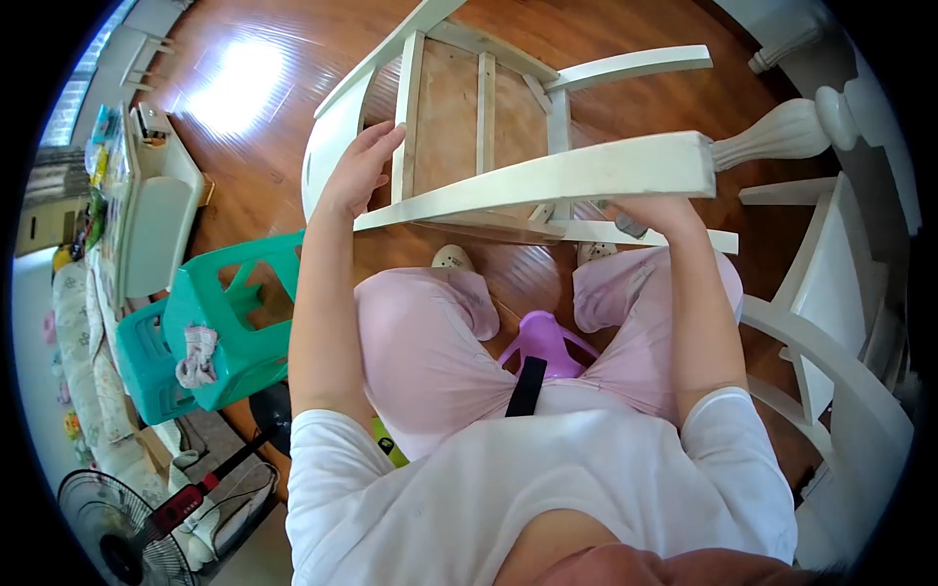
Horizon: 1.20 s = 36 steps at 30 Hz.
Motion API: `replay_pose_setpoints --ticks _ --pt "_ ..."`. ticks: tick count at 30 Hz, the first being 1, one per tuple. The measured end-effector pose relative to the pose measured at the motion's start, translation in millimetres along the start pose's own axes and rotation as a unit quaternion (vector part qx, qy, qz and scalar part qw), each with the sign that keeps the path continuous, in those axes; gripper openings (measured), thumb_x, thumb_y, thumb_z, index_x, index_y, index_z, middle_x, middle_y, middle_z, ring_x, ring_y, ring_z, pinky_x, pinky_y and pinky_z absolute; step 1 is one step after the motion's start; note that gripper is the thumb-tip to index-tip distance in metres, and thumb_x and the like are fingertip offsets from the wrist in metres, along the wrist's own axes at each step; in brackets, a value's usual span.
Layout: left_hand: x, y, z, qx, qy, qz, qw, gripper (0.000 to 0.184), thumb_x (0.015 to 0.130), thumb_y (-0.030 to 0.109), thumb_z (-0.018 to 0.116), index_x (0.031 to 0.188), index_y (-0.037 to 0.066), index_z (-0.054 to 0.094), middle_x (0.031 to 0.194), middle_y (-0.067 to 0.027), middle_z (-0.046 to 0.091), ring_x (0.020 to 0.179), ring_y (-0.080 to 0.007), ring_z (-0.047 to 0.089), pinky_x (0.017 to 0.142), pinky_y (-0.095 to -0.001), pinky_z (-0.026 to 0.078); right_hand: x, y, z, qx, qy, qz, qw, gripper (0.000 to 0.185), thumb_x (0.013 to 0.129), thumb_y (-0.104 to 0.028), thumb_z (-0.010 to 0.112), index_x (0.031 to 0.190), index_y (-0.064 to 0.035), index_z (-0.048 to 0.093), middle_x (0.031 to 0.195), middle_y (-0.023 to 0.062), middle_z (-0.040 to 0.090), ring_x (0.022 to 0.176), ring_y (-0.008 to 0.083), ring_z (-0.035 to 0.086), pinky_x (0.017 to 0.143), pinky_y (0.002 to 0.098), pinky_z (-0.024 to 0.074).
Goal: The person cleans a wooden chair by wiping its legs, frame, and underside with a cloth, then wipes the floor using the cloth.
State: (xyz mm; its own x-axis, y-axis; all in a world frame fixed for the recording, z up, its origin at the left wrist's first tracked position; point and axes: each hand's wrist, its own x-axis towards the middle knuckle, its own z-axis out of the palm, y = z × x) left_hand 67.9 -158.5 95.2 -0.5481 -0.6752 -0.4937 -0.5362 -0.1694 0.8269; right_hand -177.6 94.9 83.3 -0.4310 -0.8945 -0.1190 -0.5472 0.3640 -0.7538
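A white wooden chair (586, 176) lies on its side in front of me, its brown seat underside (447, 112) and crossbars facing me. My left hand (366, 168) rests against the chair at the seat frame beside the backrest, fingers extended and somewhat apart. Lower right, my right hand (650, 215) is under the thick white leg, which partly hides it. Something small and greyish shows at its fingers, too hidden to make out. Between my knees is a purple plastic stool (547, 342).
Green plastic stools (220, 317) with a cloth (198, 356) on top stand at the left. A fan (122, 532) is at the lower left. White chairs (831, 293) and a turned table leg (782, 137) are at the right. A white table (161, 210) stands far left.
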Motion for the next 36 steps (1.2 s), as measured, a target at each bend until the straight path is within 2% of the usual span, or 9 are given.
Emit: replay_pose_setpoints --ticks 6,9,10,14,16,17,20,26,36 --pt "11 0 44 -0.093 0.111 0.011 0.989 0.076 0.081 0.049 0.064 0.136 0.001 0.04 0.139 -0.0192 0.04 0.127 -0.0294 0.039 0.099 -0.0464 0.034 0 -17 -22 -0.07 0.018 -0.029 0.997 0.036 0.074 -0.02 0.064 0.107 -0.0054 0.063 0.1 0.0169 0.064 0.095 0.0336 0.059 0.082 0.0395 0.0483" --pt "47 -42 47 0.249 0.189 0.086 0.946 0.079 0.079 0.043 0.068 0.135 -0.005 0.039 0.125 -0.0224 0.053 0.111 -0.0282 0.054 0.092 -0.033 0.043 4 3 -18 -0.049 0.05 -0.047 0.996 0.035 0.074 -0.02 0.064 0.104 -0.0041 0.064 0.096 0.0184 0.063 0.092 0.0327 0.06 0.081 0.0411 0.0482" --pt "53 -40 43 0.178 0.173 0.12 0.961 0.079 0.079 0.043 0.068 0.135 -0.004 0.038 0.126 -0.0233 0.052 0.114 -0.0283 0.052 0.094 -0.0339 0.042 5 6 -17 -0.042 0.044 -0.063 0.996 0.034 0.074 -0.02 0.063 0.103 -0.0037 0.064 0.095 0.0185 0.063 0.091 0.0327 0.06 0.08 0.0414 0.0483" --pt "74 -49 17 0.26 0.201 0.074 0.941 0.076 0.079 0.043 0.068 0.133 -0.003 0.041 0.119 -0.0203 0.057 0.107 -0.025 0.056 0.088 -0.0354 0.046 7 -6 -22 -0.076 -0.007 -0.031 0.997 0.03 0.074 -0.02 0.063 0.099 -0.0029 0.064 0.095 0.0174 0.064 0.089 0.0332 0.06 0.077 0.0426 0.0485" --pt "82 -55 7 0.197 0.113 -0.033 0.973 0.052 0.079 0.038 0.069 0.105 -0.006 0.059 0.09 -0.0119 0.064 0.079 -0.02 0.059 0.07 -0.0344 0.046 9 -3 -20 -0.09 -0.002 -0.048 0.995 0.028 0.074 -0.02 0.062 0.096 -0.0023 0.063 0.092 0.0166 0.064 0.087 0.0337 0.06 0.074 0.0435 0.0484" --pt "95 -69 0 0.147 0.095 -0.005 0.984 0.039 0.081 0.038 0.067 0.083 -0.001 0.061 0.07 -0.0034 0.055 0.062 -0.0135 0.049 0.056 -0.0327 0.039 10 -5 -20 -0.107 -0.003 -0.04 0.993 0.031 0.076 -0.019 0.064 0.101 -0.0024 0.062 0.097 0.0162 0.063 0.092 0.0332 0.059 0.079 0.0418 0.0475" --pt "123 -90 -10 -0.032 0.062 -0.091 0.993 0.034 0.083 0.036 0.065 0.074 0.004 0.058 0.061 0.0003 0.049 0.054 -0.0127 0.043 0.051 -0.0311 0.034 13 -12 -23 -0.123 -0.01 -0.026 0.992 0.034 0.077 -0.019 0.065 0.106 -0.0031 0.061 0.102 0.0157 0.063 0.098 0.0326 0.058 0.084 0.0407 0.0463" --pt "114 -73 0 -0.116 0.101 -0.123 0.98 0.031 0.082 0.035 0.065 0.077 0.005 0.06 0.059 -0.001 0.044 0.051 -0.0141 0.039 0.048 -0.0322 0.03 16 -15 -20 -0.12 -0.026 -0.01 0.992 0.033 0.075 -0.016 0.065 0.105 -0.0032 0.061 0.102 0.0154 0.063 0.097 0.0325 0.058 0.084 0.0412 0.0461" --pt "119 -75 4 0.033 0.093 -0.101 0.99 0.024 0.078 0.026 0.07 0.069 0.007 0.06 0.057 -0.0009 0.052 0.045 -0.0116 0.045 0.04 -0.0302 0.029 20 -3 -8 -0.111 0.046 -0.113 0.986 0.02 0.074 -0.017 0.06 0.083 0.0003 0.06 0.086 0.0196 0.062 0.084 0.0352 0.061 0.073 0.0447 0.0489"
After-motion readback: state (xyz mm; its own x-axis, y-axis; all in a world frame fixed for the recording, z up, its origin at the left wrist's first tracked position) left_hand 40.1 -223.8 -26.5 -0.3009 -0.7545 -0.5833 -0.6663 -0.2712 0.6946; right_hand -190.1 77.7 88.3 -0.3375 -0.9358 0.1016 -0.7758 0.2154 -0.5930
